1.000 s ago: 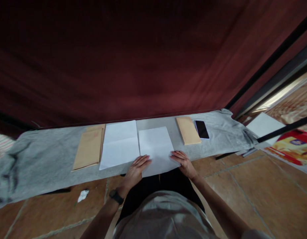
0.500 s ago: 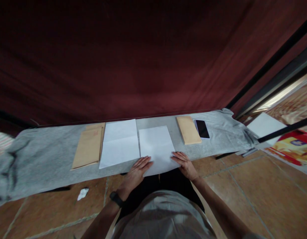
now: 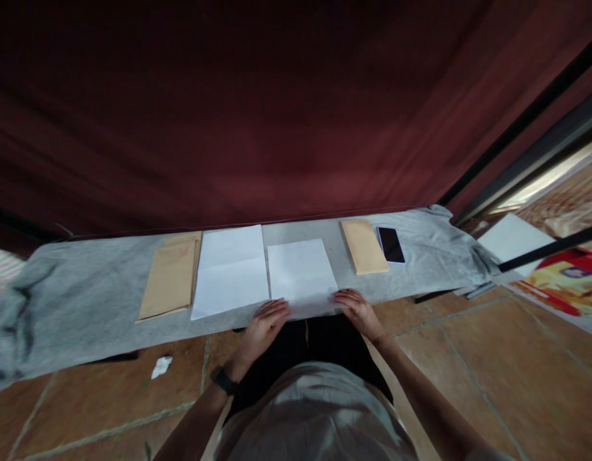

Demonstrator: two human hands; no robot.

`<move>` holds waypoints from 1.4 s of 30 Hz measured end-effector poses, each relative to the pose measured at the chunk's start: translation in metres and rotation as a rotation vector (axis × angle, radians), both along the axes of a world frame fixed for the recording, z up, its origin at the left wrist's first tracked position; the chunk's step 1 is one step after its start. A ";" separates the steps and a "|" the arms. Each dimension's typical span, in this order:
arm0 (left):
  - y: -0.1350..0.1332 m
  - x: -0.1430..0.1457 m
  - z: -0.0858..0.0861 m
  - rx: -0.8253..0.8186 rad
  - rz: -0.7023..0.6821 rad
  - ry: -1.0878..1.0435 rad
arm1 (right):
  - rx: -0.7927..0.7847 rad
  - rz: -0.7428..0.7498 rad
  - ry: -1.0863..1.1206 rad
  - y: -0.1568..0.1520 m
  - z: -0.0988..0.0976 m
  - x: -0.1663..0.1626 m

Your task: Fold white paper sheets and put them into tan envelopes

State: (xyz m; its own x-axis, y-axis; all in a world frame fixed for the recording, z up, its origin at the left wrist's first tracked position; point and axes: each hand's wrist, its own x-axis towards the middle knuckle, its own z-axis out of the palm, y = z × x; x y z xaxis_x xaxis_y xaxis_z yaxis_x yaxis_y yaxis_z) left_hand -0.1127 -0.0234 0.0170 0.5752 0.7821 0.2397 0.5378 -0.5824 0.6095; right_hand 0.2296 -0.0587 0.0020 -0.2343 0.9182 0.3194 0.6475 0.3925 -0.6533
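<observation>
A white sheet of paper [image 3: 300, 266] lies in front of me, its near part blurred and raised between my hands. My left hand [image 3: 266, 325] grips the near left corner, fingers closed and pointing inward. At the near right corner my right hand [image 3: 359, 314] has its fingers curled round the edge. Just left of this sheet is a larger white sheet [image 3: 232, 272] with a crease across it. Farther left lie brown envelopes [image 3: 170, 275], overlapping. To the right of my sheet is a brown envelope stack [image 3: 364, 246], beside a dark-screened phone [image 3: 391, 245].
The long narrow table has a grey cloth [image 3: 98, 288], rumpled at both ends. A dark red curtain [image 3: 257, 128] hangs behind it. A black bar [image 3: 550, 250] and a red and yellow box [image 3: 569, 282] are at the right. Crumpled white paper [image 3: 161, 367] lies on the tiled floor.
The sheet's near edge has come up and away from me, with both hands still at its corners. The flat part now looks shorter. The other things have stayed put.
</observation>
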 end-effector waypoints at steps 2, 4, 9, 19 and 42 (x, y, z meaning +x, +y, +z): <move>0.002 0.004 0.002 -0.050 0.112 -0.093 | -0.025 -0.041 0.023 0.005 0.002 -0.002; 0.004 0.008 0.006 -0.118 0.204 -0.149 | -0.060 -0.082 0.043 0.011 0.004 -0.003; 0.013 0.017 0.015 -0.239 0.396 -0.268 | -0.141 -0.208 0.087 0.024 0.007 -0.007; 0.046 0.026 0.010 -0.288 0.567 -0.301 | -0.206 -0.256 0.126 0.062 0.018 -0.017; 0.065 0.032 0.074 -0.375 0.375 -0.577 | 0.122 -0.429 0.686 0.107 0.155 -0.022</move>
